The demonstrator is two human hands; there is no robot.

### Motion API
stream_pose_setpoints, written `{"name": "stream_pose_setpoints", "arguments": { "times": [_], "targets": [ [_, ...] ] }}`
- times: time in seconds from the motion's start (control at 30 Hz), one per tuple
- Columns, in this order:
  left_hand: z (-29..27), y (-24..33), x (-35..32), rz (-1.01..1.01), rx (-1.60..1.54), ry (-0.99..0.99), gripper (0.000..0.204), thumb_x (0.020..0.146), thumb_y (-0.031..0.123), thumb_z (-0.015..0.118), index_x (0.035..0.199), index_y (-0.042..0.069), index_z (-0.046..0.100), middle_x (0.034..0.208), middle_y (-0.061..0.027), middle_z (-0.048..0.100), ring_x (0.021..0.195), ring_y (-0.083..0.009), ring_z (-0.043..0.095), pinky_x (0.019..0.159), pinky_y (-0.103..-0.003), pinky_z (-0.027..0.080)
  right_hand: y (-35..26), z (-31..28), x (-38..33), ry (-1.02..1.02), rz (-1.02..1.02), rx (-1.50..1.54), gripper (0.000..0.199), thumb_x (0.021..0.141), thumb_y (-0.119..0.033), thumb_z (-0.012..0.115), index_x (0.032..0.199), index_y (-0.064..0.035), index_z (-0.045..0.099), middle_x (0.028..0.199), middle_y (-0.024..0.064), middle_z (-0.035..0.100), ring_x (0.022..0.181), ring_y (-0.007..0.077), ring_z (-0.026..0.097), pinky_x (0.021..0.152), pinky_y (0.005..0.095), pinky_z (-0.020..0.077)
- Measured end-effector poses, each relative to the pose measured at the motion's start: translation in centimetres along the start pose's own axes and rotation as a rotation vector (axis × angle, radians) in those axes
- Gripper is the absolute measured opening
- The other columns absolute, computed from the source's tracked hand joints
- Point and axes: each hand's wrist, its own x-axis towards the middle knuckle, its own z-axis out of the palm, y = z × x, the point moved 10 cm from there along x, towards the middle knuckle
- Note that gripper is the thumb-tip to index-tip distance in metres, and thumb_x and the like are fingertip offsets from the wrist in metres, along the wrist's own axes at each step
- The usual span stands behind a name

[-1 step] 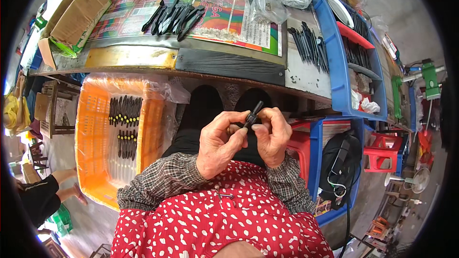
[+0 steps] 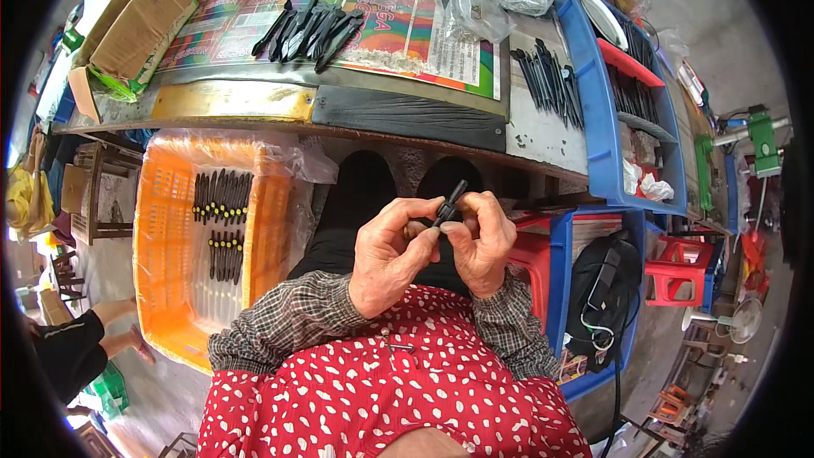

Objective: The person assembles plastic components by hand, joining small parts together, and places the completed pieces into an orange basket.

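Closest to us, our two hands meet in front of the red spotted blouse, both pinched on one small black plastic part (image 2: 449, 203). Our left hand (image 2: 388, 256) grips its lower end with thumb and forefinger, while our right hand (image 2: 485, 242) closes on it from the other side, so the piece stands tilted between the fingertips, over our lap (dark trousers show just behind it).

To our left sits an orange crate (image 2: 165, 237) lined with clear plastic, holding two rows of black pieces with yellow bands (image 2: 222, 197). To our right a red stool (image 2: 534, 259) stands beside a blue bin (image 2: 560, 280).

Beyond, the worktop (image 2: 407, 114) carries a loose heap of black parts (image 2: 309, 30) on a colourful printed sheet, another heap (image 2: 547, 80) toward the right, and a cardboard box (image 2: 136, 21) at the far left.
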Motion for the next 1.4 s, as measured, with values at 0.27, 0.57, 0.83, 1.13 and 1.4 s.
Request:
{"name": "stream_pose_setpoints", "arguments": {
  "times": [0.27,0.57,0.83,1.13,1.4],
  "targets": [
    [0.1,0.7,-0.3,0.160,0.167,-0.016,0.026,0.090,-0.004,0.054,0.116,-0.002,0.058,0.101,-0.0062,0.057,0.070,-0.0074,0.059,0.061,-0.020,0.049,-0.4,0.3,-1.0,0.110,-0.078,-0.122,0.026,0.087,-0.026,0.067,0.086,-0.0028,0.054,0.066,0.0112,0.049,0.051,0.0281,0.051,0.045,0.0383,0.0391],
    [-0.8,2.6,-0.5,0.340,0.337,0.031,0.032,0.083,-0.004,0.058,0.116,-0.001,0.059,0.098,-0.0084,0.059,0.069,-0.0079,0.060,0.060,-0.021,0.049,0.1,0.9,-1.2,0.167,0.017,-0.021,0.036,0.090,-0.036,0.063,0.092,-0.0008,0.056,0.073,0.0088,0.051,0.060,0.0216,0.052,0.054,0.0319,0.0418],
    [-2.4,2.0,-1.1,0.169,0.197,-0.026,0.035,0.087,0.000,0.056,0.121,0.001,0.053,0.093,-0.0081,0.063,0.068,-0.0082,0.060,0.058,-0.023,0.053,0.4,3.1,-1.6,0.027,0.141,0.139,0.028,0.090,-0.024,0.065,0.092,0.0019,0.055,0.078,0.0039,0.051,0.066,0.0126,0.049,0.056,0.0257,0.0407],
    [-6.1,1.2,-2.0,0.040,0.027,-0.001,0.039,0.090,0.002,0.058,0.127,0.004,0.050,0.094,-0.0054,0.060,0.073,-0.0065,0.058,0.061,-0.021,0.052,0.7,5.8,-2.1,-0.109,0.180,0.127,0.025,0.091,-0.020,0.065,0.095,0.0030,0.056,0.083,0.0050,0.055,0.071,0.0130,0.054,0.062,0.0247,0.0445],
    [-19.7,5.5,-4.9,0.110,0.244,0.366,0.035,0.088,0.002,0.061,0.122,-0.001,0.057,0.090,-0.0047,0.063,0.074,-0.0084,0.061,0.063,-0.023,0.052,0.6,7.4,-1.9,-0.212,0.228,0.049,0.010,0.087,-0.005,0.064,0.092,0.0011,0.059,0.079,0.0055,0.057,0.067,0.0129,0.054,0.060,0.0240,0.0441]
  ]
}}
